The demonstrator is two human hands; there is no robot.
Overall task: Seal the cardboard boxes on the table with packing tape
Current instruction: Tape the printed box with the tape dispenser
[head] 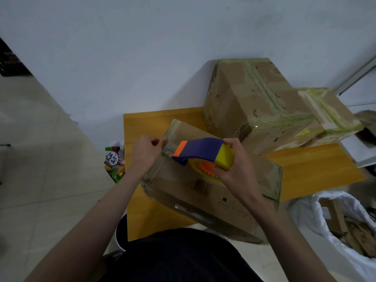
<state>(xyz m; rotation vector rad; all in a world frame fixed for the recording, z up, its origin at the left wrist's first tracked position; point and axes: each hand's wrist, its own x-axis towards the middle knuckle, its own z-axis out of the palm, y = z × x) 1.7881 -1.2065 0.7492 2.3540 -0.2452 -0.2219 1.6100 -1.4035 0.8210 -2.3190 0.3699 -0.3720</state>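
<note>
A flat cardboard box [179, 180] lies tilted on the yellow table [146, 127] in front of me. My right hand [236, 169] grips a tape dispenser [203, 153] with a purple body, yellow handle and orange trim, held over the box's top. My left hand [145, 151] pinches the box's far left edge, beside the dispenser's orange tip. Behind stands a large taped box [254, 98], and a smaller taped box [329, 115] leans at its right.
A bag of snack packets [114, 161] sits on the floor left of the table. A white sack of cardboard scraps [341, 224] stands at the lower right. A white wall rises behind the table. A dark round bin [121, 233] is under the table's near left corner.
</note>
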